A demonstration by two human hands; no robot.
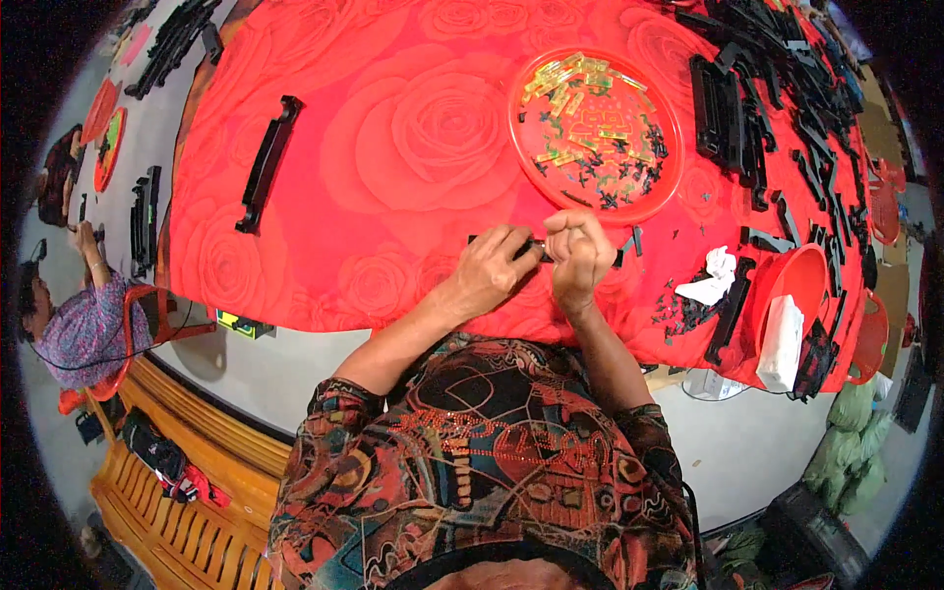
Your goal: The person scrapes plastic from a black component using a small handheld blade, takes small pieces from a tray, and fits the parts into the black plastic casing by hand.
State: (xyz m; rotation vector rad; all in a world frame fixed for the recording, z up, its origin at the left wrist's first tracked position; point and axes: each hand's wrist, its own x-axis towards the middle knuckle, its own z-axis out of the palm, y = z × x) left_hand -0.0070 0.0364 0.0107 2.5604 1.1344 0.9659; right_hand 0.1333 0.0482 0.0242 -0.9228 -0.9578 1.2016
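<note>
My left hand [495,267] is closed on a long black plastic part [538,250] lying at the near side of the red cloth. The fingers hide most of this part. Close beside it, my right hand [578,258] is curled into a fist at the part's right side; what it grips is hidden. Just beyond my hands stands a round red tray [521,162] with clear yellowish strips [565,79] and many small dark pieces [605,187]. A finished-looking long black part [267,165] lies alone on the left of the cloth.
Black plastic parts [718,113] are heaped along the right. Nearer are a crumpled white tissue [710,278], small black scraps [678,313], a red basket [801,280] and a white packet [780,344]. At left, a co-worker [88,320] sits at another table, near a wooden bench [197,462].
</note>
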